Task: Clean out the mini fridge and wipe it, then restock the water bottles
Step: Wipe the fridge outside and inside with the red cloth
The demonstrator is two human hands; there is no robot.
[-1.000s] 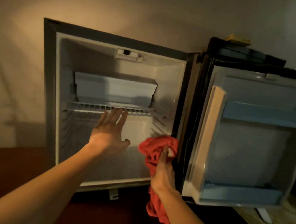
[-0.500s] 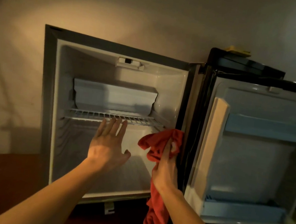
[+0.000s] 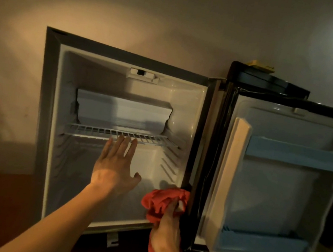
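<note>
Bare forearms; no sleeves; hands (image 3: 115, 174) ungloved

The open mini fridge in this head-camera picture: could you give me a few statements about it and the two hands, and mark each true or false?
1. The grey mini fridge stands with its door swung open to the right. True.
2. The right hand grips a crumpled red cloth. True.
3. The left hand clutches a water bottle. False: it is open, fingers straight, reaching toward the white wire shelf, and holds nothing.
4. Bottles fill the blue door racks. False: the upper blue rack and the lower one show nothing in them.
5. The wire shelf sits inside the fridge, below a white box-shaped compartment. True.
</note>
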